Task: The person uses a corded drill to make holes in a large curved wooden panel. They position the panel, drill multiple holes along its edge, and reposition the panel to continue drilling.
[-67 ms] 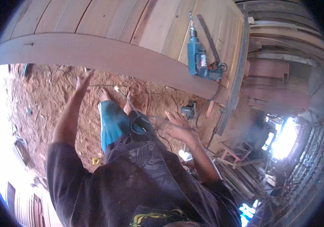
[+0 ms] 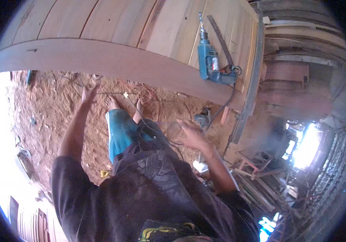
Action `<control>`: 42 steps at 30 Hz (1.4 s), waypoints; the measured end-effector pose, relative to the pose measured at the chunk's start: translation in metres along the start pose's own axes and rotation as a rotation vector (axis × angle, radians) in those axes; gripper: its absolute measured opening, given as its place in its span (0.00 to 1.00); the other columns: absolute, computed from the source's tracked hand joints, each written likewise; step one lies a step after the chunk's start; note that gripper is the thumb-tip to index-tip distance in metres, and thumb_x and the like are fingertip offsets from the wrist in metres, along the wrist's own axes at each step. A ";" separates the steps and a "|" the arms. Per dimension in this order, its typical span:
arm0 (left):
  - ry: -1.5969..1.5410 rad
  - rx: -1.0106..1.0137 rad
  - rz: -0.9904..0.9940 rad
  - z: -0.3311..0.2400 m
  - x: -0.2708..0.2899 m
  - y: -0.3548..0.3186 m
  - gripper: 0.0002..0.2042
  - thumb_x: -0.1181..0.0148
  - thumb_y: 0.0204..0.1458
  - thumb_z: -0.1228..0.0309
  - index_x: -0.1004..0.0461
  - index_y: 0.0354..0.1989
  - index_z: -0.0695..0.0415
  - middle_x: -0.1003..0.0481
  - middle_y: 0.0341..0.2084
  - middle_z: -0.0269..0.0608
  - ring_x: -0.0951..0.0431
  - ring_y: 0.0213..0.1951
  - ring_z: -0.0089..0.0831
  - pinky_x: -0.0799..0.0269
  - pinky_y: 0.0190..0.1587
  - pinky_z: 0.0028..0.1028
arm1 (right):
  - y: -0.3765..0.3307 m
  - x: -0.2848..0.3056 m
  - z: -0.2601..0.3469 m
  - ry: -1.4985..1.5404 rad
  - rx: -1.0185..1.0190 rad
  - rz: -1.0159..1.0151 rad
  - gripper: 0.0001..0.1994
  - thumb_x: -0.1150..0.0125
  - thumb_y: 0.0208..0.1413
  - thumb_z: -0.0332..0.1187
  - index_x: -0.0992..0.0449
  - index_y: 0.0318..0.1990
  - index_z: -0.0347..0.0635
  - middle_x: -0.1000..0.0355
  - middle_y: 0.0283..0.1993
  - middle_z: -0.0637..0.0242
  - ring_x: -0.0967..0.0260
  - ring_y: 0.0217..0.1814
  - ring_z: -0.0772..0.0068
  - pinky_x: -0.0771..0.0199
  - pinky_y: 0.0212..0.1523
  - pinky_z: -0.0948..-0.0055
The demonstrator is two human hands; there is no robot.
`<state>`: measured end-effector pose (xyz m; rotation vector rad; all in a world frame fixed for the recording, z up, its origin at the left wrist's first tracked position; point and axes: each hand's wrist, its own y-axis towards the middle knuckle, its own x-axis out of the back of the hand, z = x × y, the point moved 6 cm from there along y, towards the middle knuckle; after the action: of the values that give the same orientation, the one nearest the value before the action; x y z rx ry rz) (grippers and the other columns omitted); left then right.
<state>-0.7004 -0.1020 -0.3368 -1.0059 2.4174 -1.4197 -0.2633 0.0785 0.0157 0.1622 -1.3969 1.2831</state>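
My left hand (image 2: 89, 93) is held out at the far left, beside the bench's front edge and over the dirt floor. A thin dark line runs close to it; its fingers are smeared, so I cannot tell whether they grip it. My right hand (image 2: 193, 136) is in front of my body at the right, thumb raised and fingers blurred, closed loosely about a dark cable (image 2: 135, 108). The cable hangs in a loop over my legs and reaches up to a small pale end piece (image 2: 125, 95) near my feet. A blue power drill (image 2: 209, 60) with a long bit lies on the bench.
The plank bench (image 2: 112, 22) spans the far side. A dark flat bar (image 2: 220, 39) lies beside the drill. Another power tool (image 2: 202, 117) sits on the dirt floor (image 2: 72, 133). A yellow object (image 2: 104, 174) lies at left. Stacked boards (image 2: 290, 74) stand at right.
The cable's loop has shifted and narrowed over my legs. Both hands have moved slightly. The drill stays in place on the bench as the view shifts a little.
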 end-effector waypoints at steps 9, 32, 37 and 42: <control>-0.681 0.122 -0.162 0.276 0.067 -0.119 0.24 0.33 0.62 0.47 0.28 0.57 0.48 0.22 0.40 0.37 0.20 0.40 0.41 0.23 0.35 0.48 | 0.091 0.189 -0.078 0.876 0.088 -0.580 0.20 0.30 0.71 0.39 0.22 0.63 0.37 0.17 0.50 0.67 0.20 0.50 0.74 0.18 0.54 0.70; -0.489 -0.858 -0.090 -0.078 -0.081 -0.398 0.26 0.38 0.73 0.64 0.34 0.76 0.56 0.19 0.58 0.42 0.19 0.57 0.28 0.21 0.57 0.32 | 0.009 0.262 -0.035 1.151 0.223 -0.879 0.34 0.20 0.53 0.46 0.24 0.62 0.34 0.24 0.58 0.54 0.24 0.54 0.58 0.21 0.55 0.58; 0.127 -1.324 0.397 -0.223 -0.187 -0.500 0.49 0.22 0.58 0.50 0.44 0.82 0.55 0.33 0.74 0.55 0.30 0.73 0.46 0.30 0.73 0.47 | -0.053 0.217 -0.023 1.637 0.158 -0.977 0.38 0.24 0.58 0.49 0.28 0.69 0.34 0.26 0.61 0.53 0.25 0.59 0.57 0.22 0.59 0.57; 0.084 -1.598 0.568 -0.227 -0.251 -0.532 0.50 0.25 0.59 0.47 0.47 0.82 0.58 0.31 0.71 0.61 0.28 0.71 0.54 0.30 0.71 0.47 | -0.095 0.177 -0.006 1.869 0.132 -1.114 0.39 0.32 0.65 0.57 0.29 0.70 0.31 0.26 0.64 0.52 0.28 0.68 0.55 0.26 0.68 0.56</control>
<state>-0.3634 0.0443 0.1756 -0.1981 3.2048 0.8878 -0.2477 0.1442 0.2048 -0.1681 0.4558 0.1537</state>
